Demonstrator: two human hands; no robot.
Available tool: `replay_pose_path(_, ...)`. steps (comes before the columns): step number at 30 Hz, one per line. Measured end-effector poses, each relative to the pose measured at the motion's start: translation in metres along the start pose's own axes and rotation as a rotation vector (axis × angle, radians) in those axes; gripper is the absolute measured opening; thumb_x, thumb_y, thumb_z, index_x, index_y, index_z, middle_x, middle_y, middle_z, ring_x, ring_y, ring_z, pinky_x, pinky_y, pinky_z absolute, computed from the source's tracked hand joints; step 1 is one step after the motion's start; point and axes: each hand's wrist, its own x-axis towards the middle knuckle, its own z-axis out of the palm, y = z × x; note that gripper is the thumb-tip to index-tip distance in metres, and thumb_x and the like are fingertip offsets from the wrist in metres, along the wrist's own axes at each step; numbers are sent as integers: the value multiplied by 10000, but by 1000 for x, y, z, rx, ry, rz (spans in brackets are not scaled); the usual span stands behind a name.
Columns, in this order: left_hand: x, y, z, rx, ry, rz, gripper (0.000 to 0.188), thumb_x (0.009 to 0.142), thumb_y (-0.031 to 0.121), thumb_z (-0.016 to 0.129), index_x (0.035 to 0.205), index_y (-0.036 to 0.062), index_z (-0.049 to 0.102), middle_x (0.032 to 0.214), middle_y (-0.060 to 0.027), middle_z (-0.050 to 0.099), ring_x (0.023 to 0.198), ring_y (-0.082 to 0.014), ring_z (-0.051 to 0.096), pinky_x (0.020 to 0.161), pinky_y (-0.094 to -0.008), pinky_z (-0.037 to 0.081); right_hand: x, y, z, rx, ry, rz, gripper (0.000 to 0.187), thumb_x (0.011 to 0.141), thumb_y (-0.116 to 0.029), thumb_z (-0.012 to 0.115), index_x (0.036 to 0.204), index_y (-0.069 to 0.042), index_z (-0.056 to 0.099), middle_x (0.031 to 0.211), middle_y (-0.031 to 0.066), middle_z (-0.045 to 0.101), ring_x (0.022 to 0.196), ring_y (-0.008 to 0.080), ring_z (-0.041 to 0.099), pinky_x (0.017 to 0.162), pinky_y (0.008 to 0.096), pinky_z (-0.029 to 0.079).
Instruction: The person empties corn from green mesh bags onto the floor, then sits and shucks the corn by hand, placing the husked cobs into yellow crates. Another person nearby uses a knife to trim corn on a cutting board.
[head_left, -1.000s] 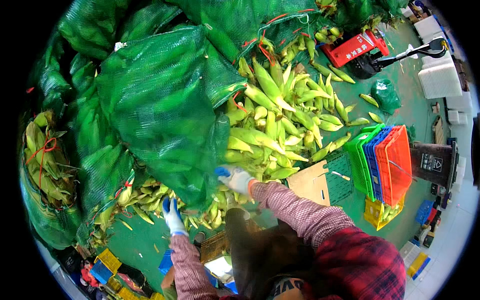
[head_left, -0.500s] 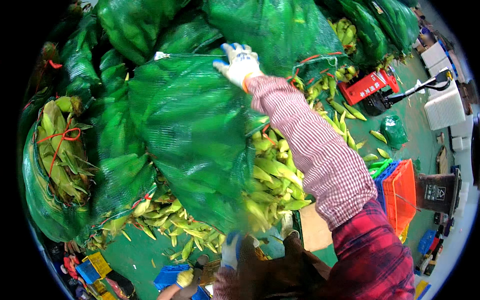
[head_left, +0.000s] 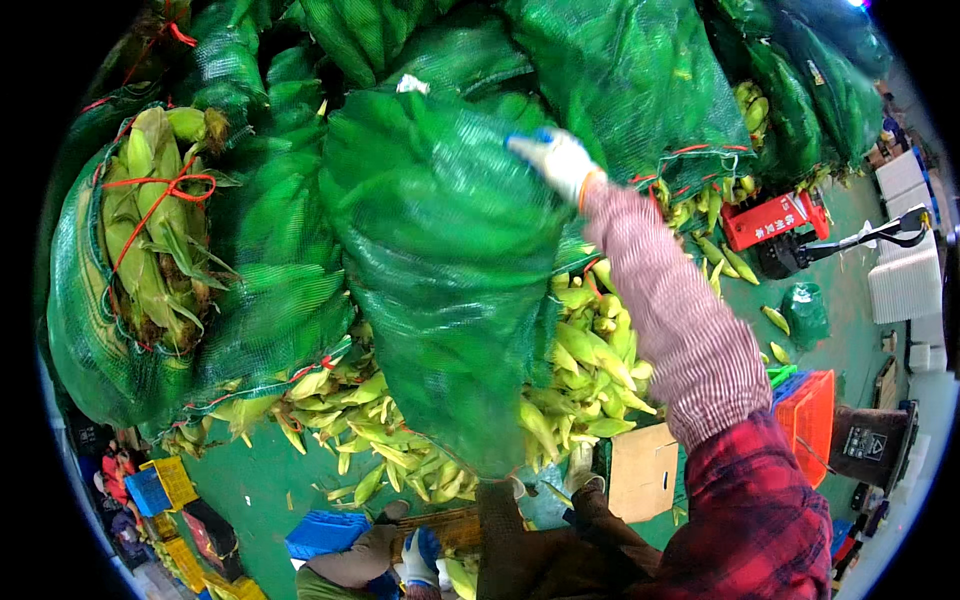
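My right hand (head_left: 562,165), in a white glove with blue fingertips, reaches to the upper right edge of a large green mesh bag (head_left: 445,260). Its fingers are drawn together on the netting, slightly blurred. The bag hangs slack and creased in front of me, tapering to a blurred lower end. My left hand (head_left: 421,555), gloved in white and blue, is low by the bottom edge of the view, beside a green corn cob (head_left: 461,577). Its fingers do not show clearly. Behind the bag lie many loose husked-on corn cobs (head_left: 590,350).
A full corn bag (head_left: 75,320) laced with red string stands at left; more green bags (head_left: 640,80) are stacked behind. On the right are a red pallet jack (head_left: 775,220), an orange crate (head_left: 808,425) and a dark bin (head_left: 870,445). A cardboard box (head_left: 640,475) and blue crate (head_left: 325,532) stand low.
The view has shifted and turned. The bag's top edge, stretched straight before, now sags. My left hand has moved down, away from the bag's lower end. The co-worker's yellowish glove no longer shows.
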Motion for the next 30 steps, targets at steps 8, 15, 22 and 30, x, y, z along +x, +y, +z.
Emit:
replay_pose_path(8, -86, 184, 332, 626, -184, 953, 369, 1009, 203, 643, 1266, -61, 646, 1231, -117, 685, 1093, -195, 619, 1011, -342, 467, -281, -49, 105, 40, -202, 87, 599, 860, -547, 690, 1210, -60, 674, 1099, 216, 728, 989, 384, 705, 897, 458, 562)
replay_pose_path(15, -151, 191, 596, 1401, 68, 1548, 982, 725, 593, 843, 1389, -46, 506, 1343, -202, 573, 1219, -363, 582, 1008, -436, 504, -384, -5, 125, -129, -508, 176, 504, 928, -544, 611, 1224, -142, 683, 1130, 164, 736, 1014, 339, 709, 881, 429, 558)
replay_pose_path(22, -141, 95, 608, 1962, 159, 1399, 655, 749, 503, 860, 1141, 57, 583, 1158, -151, 591, 1037, -326, 670, 803, -451, 589, -478, 67, 126, 198, -394, 326, 402, 900, -432, 635, 1129, -105, 682, 996, 190, 732, 953, 395, 698, 830, 484, 550)
replay_pose_path(30, -111, 74, 561, 1889, -269, 996, 504, 859, 419, 715, 1199, 47, 712, 1219, -178, 713, 1095, -348, 691, 949, -413, 540, -553, 90, 140, 826, -79, 851, 381, 848, -332, 735, 1137, -84, 722, 932, 143, 745, 806, 291, 713, 775, 415, 570)
